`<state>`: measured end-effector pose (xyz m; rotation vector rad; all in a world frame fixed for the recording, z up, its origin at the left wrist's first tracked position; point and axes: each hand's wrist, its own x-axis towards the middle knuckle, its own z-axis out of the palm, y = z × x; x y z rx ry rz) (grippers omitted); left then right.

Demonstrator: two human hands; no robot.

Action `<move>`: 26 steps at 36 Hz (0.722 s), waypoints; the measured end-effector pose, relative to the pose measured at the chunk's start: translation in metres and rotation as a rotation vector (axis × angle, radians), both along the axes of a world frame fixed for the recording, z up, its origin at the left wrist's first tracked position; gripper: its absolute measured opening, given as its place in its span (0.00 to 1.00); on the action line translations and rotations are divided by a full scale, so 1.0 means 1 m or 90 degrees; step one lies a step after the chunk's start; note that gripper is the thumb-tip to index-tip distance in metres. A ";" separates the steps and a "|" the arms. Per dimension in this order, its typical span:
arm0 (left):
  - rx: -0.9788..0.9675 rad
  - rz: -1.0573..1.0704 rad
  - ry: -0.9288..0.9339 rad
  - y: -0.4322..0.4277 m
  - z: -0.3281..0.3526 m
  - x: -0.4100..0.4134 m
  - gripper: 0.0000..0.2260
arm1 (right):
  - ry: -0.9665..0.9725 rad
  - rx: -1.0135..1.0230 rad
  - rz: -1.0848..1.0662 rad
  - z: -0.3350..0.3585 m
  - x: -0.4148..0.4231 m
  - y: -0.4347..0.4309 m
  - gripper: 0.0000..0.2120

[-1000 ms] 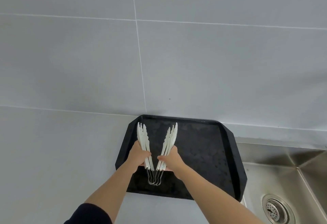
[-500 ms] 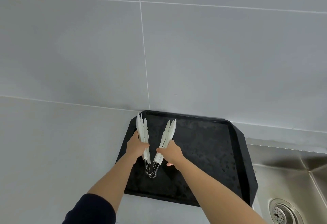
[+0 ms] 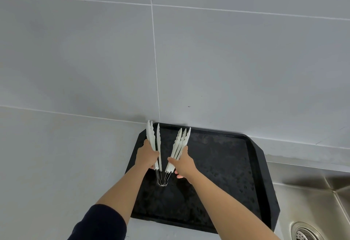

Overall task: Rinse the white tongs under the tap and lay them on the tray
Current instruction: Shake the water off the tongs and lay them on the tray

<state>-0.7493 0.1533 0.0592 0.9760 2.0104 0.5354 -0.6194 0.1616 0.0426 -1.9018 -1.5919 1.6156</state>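
Several white tongs [image 3: 178, 147] with wire spring loops at their near end form a V over the left part of the black tray [image 3: 227, 173]. My left hand [image 3: 146, 155] grips the left arms of the bundle, and my right hand [image 3: 182, 163] holds the right arms. The wire loops hang just above or on the tray floor; I cannot tell which. One left arm stands slightly apart from the others. The tray's surface is speckled with water drops. No tap is in view.
The tray sits on a grey counter [image 3: 56, 164] against a grey tiled wall [image 3: 208, 59]. A steel sink [image 3: 312, 202] with a drain strainer [image 3: 303, 233] lies to the right of the tray.
The view has tilted and shifted slightly. One arm on the left side has separated a little from the bundle. Both hands keep their hold over the tray's left part.
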 end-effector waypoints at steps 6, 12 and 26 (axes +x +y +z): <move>0.004 -0.002 0.012 0.000 0.002 0.001 0.20 | -0.027 0.033 0.021 -0.003 0.000 0.001 0.43; 0.008 0.015 0.003 -0.003 0.002 -0.003 0.17 | -0.035 0.062 0.057 -0.002 -0.001 0.001 0.44; 0.045 -0.011 0.039 -0.014 0.017 0.001 0.16 | 0.013 0.070 0.047 0.021 0.003 -0.015 0.38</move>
